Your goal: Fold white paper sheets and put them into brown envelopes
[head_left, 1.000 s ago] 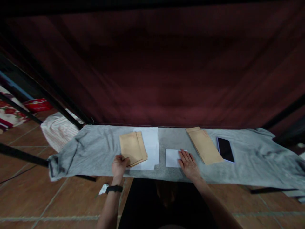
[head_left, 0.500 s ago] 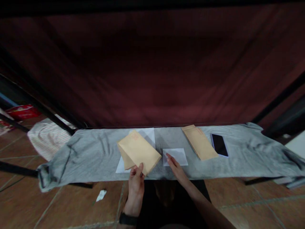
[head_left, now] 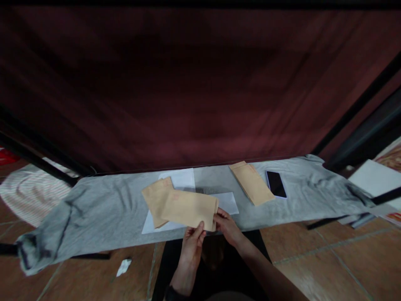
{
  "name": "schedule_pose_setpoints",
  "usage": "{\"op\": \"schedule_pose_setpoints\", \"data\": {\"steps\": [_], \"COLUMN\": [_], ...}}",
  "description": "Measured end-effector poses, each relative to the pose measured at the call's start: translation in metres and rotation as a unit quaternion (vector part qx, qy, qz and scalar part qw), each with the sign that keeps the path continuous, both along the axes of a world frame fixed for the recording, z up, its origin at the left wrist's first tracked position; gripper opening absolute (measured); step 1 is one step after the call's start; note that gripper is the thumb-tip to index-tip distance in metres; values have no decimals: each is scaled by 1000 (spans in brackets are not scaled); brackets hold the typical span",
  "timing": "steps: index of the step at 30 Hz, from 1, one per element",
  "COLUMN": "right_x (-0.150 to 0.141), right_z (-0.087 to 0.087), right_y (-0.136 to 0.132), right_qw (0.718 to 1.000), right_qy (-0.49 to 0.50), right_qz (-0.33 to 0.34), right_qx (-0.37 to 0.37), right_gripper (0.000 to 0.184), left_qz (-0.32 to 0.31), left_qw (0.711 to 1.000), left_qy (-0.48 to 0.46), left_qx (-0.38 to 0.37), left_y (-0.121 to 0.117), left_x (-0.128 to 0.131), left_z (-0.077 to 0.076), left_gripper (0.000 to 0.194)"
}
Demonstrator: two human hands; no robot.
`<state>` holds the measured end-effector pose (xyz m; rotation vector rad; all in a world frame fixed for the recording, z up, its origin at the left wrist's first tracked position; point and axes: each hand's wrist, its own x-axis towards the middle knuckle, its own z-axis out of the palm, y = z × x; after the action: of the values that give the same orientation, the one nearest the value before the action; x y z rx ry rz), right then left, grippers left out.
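Observation:
A brown paper envelope (head_left: 191, 207) with faint red print is in my left hand (head_left: 192, 243), thumb on top and fingers beneath its near edge. At the envelope's right end, my right hand (head_left: 228, 225) has its curled fingers on the flap edge; the fingertips are partly hidden. Under the held envelope's left end lie more brown envelopes (head_left: 153, 198) on a large white sheet (head_left: 184, 177). A smaller folded white paper (head_left: 230, 203) lies just beyond my right hand, partly covered by the held envelope.
Farther right on the grey cloth (head_left: 109, 209) lie another brown envelope stack (head_left: 253, 184) and a dark-screened phone (head_left: 276, 184). A dark red curtain (head_left: 200, 104) hangs behind. A white scrap (head_left: 123, 267) is on the tiled floor.
My left hand has brought the envelope rightward and turned it nearly level, off the other envelopes. The right hand has left the small white paper and come to the envelope's right end.

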<state>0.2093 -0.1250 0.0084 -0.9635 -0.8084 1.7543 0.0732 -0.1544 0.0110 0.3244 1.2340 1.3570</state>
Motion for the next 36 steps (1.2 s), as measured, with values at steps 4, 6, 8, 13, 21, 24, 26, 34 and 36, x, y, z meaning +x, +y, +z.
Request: {"op": "schedule_pose_setpoints", "data": {"steps": [4, 6, 8, 13, 21, 24, 26, 34, 36], "right_x": [7, 14, 21, 40, 51, 55, 58, 64, 65], "right_z": [-2, -4, -6, -3, 23, 28, 28, 35, 38], "right_y": [6, 11, 14, 7, -11, -10, -9, -17, -19], "right_qw": [996, 986, 971, 955, 951, 952, 954, 958, 958], "right_qy": [-62, -132, -190, -228, -206, -224, -227, -230, -228], "right_qz": [28, -9, -42, 0, 99, 56, 33, 24, 29], "right_qx": [55, 102, 140, 188, 208, 202, 193, 169, 170], "right_gripper": [39, 32, 27, 22, 25, 26, 26, 25, 24], "left_qz": [-61, -133, -190, -202, -265, -246, -235, -262, -257], "left_qw": [997, 989, 959, 670, 438, 439, 445, 426, 415], "left_qy": [-14, 54, 206, 651, 780, 782, 783, 791, 795], "left_qx": [-35, -35, 30, 293, 361, 368, 365, 353, 360], "left_y": [-11, -19, -24, -11, 21, 21, 20, 16, 13], "left_x": [2, 0, -4, -19, -35, -33, -31, -34, -36], "left_z": [-11, -14, -11, 23, 47, 51, 51, 45, 47], "left_gripper": [43, 43, 41, 67, 102, 94, 93, 89, 87]}}
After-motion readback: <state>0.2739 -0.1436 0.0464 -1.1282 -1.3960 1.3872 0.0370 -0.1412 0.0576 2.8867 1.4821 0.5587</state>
